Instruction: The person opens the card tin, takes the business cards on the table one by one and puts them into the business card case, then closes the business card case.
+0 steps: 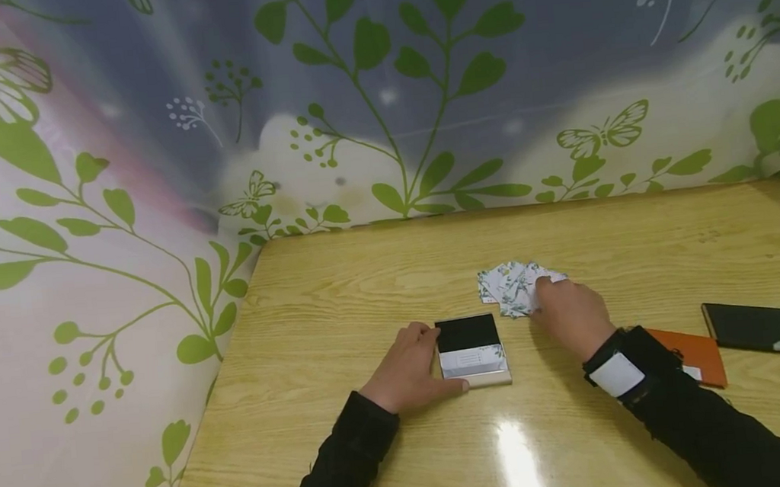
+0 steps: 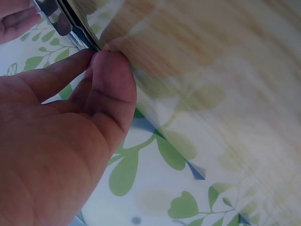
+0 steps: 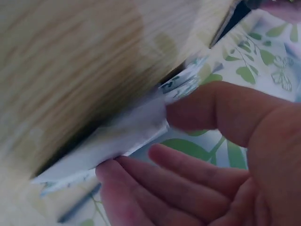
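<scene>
In the head view my left hand point(image 1: 407, 368) holds an opened card case point(image 1: 467, 334), thumb along its front edge and fingers at its left side. The case has a black inner lid and a silver body with a printed white card point(image 1: 471, 359) in it. The left wrist view shows thumb and fingertips pinching the case's edge point(image 2: 77, 33). Further right, my right hand point(image 1: 574, 317) is over a spread pile of leaf-patterned cards point(image 1: 512, 289). Its thumb and fingers pinch a white card point(image 3: 127, 127) at the pile.
To the right lie an orange flat holder point(image 1: 701, 353), partly covered by my right sleeve, and a black holder point(image 1: 754, 328) with a silver corner. A leaf-printed curtain point(image 1: 367, 123) borders the wooden table point(image 1: 337, 270) at the back and left.
</scene>
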Motion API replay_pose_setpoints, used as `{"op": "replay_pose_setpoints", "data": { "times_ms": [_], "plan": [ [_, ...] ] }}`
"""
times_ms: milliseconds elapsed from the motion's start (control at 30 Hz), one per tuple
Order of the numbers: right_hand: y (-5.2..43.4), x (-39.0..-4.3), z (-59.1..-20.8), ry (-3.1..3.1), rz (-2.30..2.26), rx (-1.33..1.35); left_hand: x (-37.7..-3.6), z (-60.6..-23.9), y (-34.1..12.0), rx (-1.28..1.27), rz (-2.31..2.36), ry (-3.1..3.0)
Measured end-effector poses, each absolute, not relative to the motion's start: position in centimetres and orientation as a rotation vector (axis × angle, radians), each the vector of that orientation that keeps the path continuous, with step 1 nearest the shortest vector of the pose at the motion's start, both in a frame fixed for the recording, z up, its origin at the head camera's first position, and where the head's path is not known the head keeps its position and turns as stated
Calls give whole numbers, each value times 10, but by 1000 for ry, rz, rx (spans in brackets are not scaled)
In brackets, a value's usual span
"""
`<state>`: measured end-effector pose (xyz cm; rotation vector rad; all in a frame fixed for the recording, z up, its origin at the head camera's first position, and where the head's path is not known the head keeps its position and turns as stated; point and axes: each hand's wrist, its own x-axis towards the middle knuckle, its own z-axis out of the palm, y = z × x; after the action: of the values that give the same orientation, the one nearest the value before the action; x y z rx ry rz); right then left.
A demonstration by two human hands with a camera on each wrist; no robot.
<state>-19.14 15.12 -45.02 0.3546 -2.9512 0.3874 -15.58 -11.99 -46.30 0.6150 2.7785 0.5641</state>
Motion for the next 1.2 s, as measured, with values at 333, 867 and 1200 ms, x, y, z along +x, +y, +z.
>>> {"op": "replay_pose_setpoints", "data": {
  "times_ms": [333, 867, 1200],
  "plan": [
    [145, -185, -458, -2730, 121, 367, -156, -464, -120, 603, 555, 2778],
    [157, -184, -441, -2676, 132, 432, -156, -464, -120, 614, 569, 2779],
    [149, -199, -417, -2651, 596, 553, -157, -463, -119, 617, 558, 2783]
  ]
}}
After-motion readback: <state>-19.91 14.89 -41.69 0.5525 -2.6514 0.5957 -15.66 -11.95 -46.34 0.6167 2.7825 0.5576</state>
